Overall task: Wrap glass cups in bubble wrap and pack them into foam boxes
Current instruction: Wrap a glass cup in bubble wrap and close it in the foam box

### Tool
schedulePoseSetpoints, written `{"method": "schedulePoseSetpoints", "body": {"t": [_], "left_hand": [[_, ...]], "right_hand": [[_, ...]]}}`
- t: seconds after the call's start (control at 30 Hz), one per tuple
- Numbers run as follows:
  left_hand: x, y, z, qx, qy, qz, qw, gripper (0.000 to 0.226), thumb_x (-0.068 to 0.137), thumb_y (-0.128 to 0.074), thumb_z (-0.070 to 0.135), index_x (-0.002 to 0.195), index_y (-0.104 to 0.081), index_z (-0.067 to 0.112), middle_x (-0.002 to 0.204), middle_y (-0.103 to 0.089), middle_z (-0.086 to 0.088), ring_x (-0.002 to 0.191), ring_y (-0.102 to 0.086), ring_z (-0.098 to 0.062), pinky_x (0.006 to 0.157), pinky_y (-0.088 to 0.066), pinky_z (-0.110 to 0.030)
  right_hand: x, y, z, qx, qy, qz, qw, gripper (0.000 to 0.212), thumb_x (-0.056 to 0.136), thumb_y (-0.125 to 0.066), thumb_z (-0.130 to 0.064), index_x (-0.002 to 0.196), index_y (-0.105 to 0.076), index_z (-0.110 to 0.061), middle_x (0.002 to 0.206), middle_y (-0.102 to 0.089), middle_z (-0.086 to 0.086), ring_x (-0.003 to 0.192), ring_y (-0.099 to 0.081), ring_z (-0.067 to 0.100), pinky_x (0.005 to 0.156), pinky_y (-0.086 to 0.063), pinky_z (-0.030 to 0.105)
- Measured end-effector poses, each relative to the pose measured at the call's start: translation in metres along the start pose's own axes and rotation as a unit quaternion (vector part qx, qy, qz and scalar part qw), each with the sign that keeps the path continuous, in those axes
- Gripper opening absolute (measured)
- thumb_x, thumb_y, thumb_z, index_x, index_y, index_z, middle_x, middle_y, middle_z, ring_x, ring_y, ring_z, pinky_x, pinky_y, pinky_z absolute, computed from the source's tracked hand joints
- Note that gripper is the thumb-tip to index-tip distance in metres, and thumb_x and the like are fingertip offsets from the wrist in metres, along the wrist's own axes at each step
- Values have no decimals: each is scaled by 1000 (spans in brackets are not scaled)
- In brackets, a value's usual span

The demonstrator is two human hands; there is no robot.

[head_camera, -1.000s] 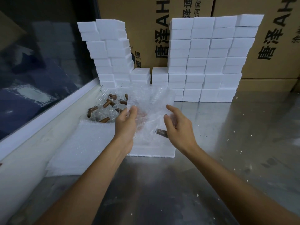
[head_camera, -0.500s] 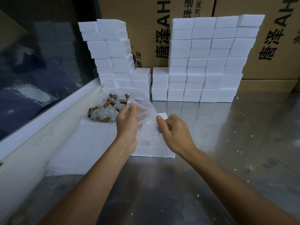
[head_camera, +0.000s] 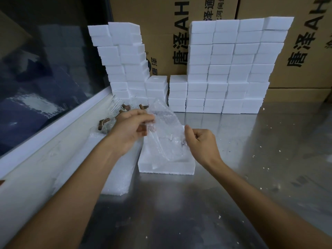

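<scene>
My left hand (head_camera: 132, 129) and right hand (head_camera: 202, 142) pinch crinkly bubble wrap (head_camera: 165, 130), probably round a glass cup, above an open foam box (head_camera: 166, 165).

I work at a packing station in a warehouse: a steel table (head_camera: 233, 194), stacked white foam boxes (head_camera: 224, 69) against it, and printed cardboard cartons (head_camera: 170, 24) behind them.

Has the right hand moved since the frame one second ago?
Yes. The right hand has curled shut on the bubble wrap, over the foam box.
</scene>
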State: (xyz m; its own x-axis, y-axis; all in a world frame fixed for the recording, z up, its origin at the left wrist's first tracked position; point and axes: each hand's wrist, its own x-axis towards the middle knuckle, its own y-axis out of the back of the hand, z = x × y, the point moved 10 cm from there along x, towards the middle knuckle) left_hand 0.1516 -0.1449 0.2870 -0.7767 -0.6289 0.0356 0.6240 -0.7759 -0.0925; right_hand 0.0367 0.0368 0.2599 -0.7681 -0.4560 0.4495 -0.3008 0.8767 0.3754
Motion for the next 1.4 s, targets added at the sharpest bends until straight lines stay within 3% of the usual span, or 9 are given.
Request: {"method": "schedulePoseSetpoints", "body": {"t": [0.13,0.33,0.43,0.57,0.77,0.97,1.13,1.23,1.4], "left_hand": [[1,6,15,27,7,25,999,24,79,-69,-12,72,-61,9,64,-66,-5,51,-66,-14,48,-53,-22],[-14,-21,22,168,-78,-36,982,23,74,-73,-16,71,-68,6,68,-67,-5,58,-68,-10,55,-53,-15],[-25,-44,26,336,-158,-111,922,21,83,-72,-1,76,-77,19,72,-73,11,71,-68,-1,64,-51,-11],[-33,-57,15,401,-154,-173,886,33,90,-53,37,79,-75,15,83,-72,5,93,-63,-5,91,-44,-36],[-36,-63,-9,548,-175,-165,801,53,78,-42,65,56,-52,18,71,-44,4,93,-34,-17,82,-26,-38],[-50,-50,27,409,-354,13,841,42,71,-67,62,82,-55,24,93,-49,7,91,-48,-8,84,-32,-30],[-36,-45,-22,129,-129,-16,983,66,58,-79,58,112,-49,37,118,-54,14,106,-58,-3,73,-53,-16],[-30,-41,-28,119,-114,1,986,46,61,-80,45,98,-58,31,102,-65,5,78,-66,-1,53,-53,-22],[-27,-40,-8,232,-188,-22,954,38,61,-79,47,84,-55,28,86,-58,12,75,-54,2,60,-42,-10]], "right_hand": [[0,-6,-14,-26,47,-16,998,61,102,-48,-29,52,-40,3,38,-46,-16,37,-39,8,45,-28,20],[-1,-9,-29,-34,94,1,995,59,102,-50,-26,52,-47,5,38,-44,-12,37,-42,8,45,-27,15],[1,-5,-29,-26,87,19,996,59,102,-50,-27,52,-47,3,38,-42,-7,37,-38,8,43,-27,21],[1,2,-29,-12,80,44,996,60,102,-49,-25,46,-35,-11,36,-42,-11,35,-42,5,43,-26,22],[-1,4,-33,16,79,64,995,59,102,-49,-23,45,-34,-18,35,-38,-12,35,-36,7,43,-24,17],[2,13,-21,91,11,89,992,57,103,-46,-29,50,-33,-13,42,-28,-10,41,-26,7,43,-23,20],[0,-2,-17,202,-41,35,978,58,103,-46,-41,59,-44,-4,55,-39,10,54,-38,16,54,-32,32],[-3,-13,-19,238,-48,-26,970,55,99,-54,-43,79,-61,7,70,-54,23,66,-52,20,63,-44,32],[-3,-11,-16,215,-45,-28,975,17,92,-69,-21,87,-71,-6,78,-67,18,69,-62,17,66,-54,32]]}}
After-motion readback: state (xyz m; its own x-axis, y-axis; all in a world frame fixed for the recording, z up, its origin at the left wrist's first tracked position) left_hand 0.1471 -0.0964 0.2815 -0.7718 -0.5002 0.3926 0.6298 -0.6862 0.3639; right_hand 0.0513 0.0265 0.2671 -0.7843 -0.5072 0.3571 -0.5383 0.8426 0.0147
